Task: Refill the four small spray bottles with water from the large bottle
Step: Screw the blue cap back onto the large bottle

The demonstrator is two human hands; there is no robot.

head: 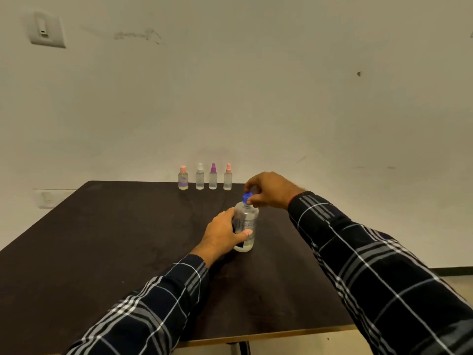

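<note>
**Item 1, large bottle** (247, 217): clear plastic, standing upright on the dark table (102, 239), about midway across and towards the far half. A printed label is wrapping its body. The print is showing only as fine grey lines, too small to read, and no brand can be made out.

**Item 2, blue cap** (246, 196): sitting on the large bottle's neck.

**Item 3, left hand** (221, 234): gripping the large bottle's lower body from the left, with the thumb lying across the front and the fingers curling round behind.

**Item 4, right hand** (268, 188): arching over from the right, with the thumb and fingertips pinching the blue cap.

**Items 5–8, small spray bottles:** standing upright in a row at the table's far edge, by the wall (281, 98), apart from one another and well behind the large bottle. From left to right:
- pink-capped bottle with label (183, 179), carrying a purple mark that is unreadable
- white-capped bottle (200, 178)
- purple-capped bottle (213, 178)
- plain pink-capped bottle (227, 178)

**Item 9, plaid sleeves** (371, 265): dark with white and grey lines, covering both forearms.

**Item 10, switch plate** (46, 29): hanging on the wall at upper left, with no legible marking.
</note>
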